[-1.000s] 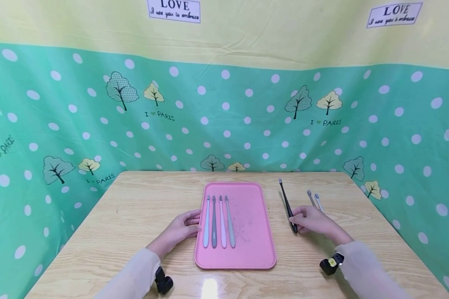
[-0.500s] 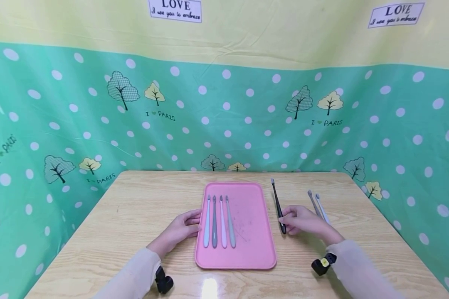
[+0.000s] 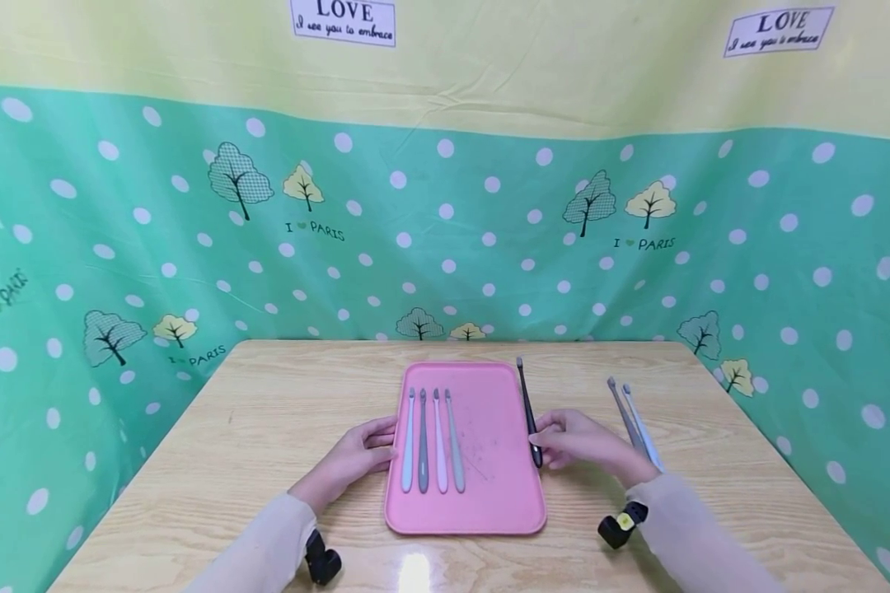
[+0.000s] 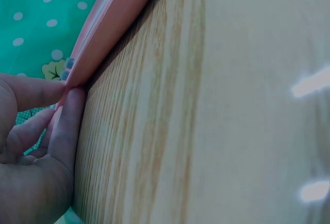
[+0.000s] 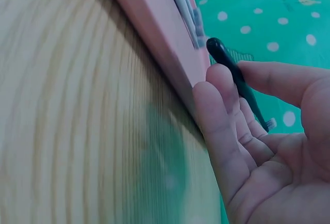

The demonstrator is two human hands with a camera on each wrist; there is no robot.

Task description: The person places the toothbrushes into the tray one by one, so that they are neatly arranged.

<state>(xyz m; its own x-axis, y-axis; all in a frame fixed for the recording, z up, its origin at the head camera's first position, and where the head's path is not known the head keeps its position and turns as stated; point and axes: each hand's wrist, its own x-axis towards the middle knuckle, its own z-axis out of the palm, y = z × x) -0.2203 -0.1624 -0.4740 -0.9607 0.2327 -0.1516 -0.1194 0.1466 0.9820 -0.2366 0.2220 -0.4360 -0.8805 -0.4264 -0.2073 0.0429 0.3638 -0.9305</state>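
Observation:
A black toothbrush (image 3: pixel 527 405) is pinched near its handle end between the thumb and fingers of my right hand (image 3: pixel 580 441). It hangs over the right rim of the pink tray (image 3: pixel 498 504), bristle end pointing away; the right wrist view shows the same black toothbrush (image 5: pixel 247 97) held above the table. At the tray's left edge my left hand (image 3: pixel 352 459) grips the rim, with thumb and finger meeting the tray wall (image 4: pixel 103 43) in the left wrist view. Several toothbrushes (image 3: pixel 423 449) in pale blue, grey, pink and grey-green lie side by side on the tray's left half.
On the wooden table (image 3: pixel 289 387), right of the tray, lie a grey toothbrush (image 3: pixel 626 416) and a light blue toothbrush (image 3: pixel 641 428), partly hidden by the right forearm. A green dotted curtain (image 3: pixel 475 206) hangs behind the table.
My right hand has carried the black toothbrush leftward from the table to the tray's right rim. The left hand and the tray have stayed in place.

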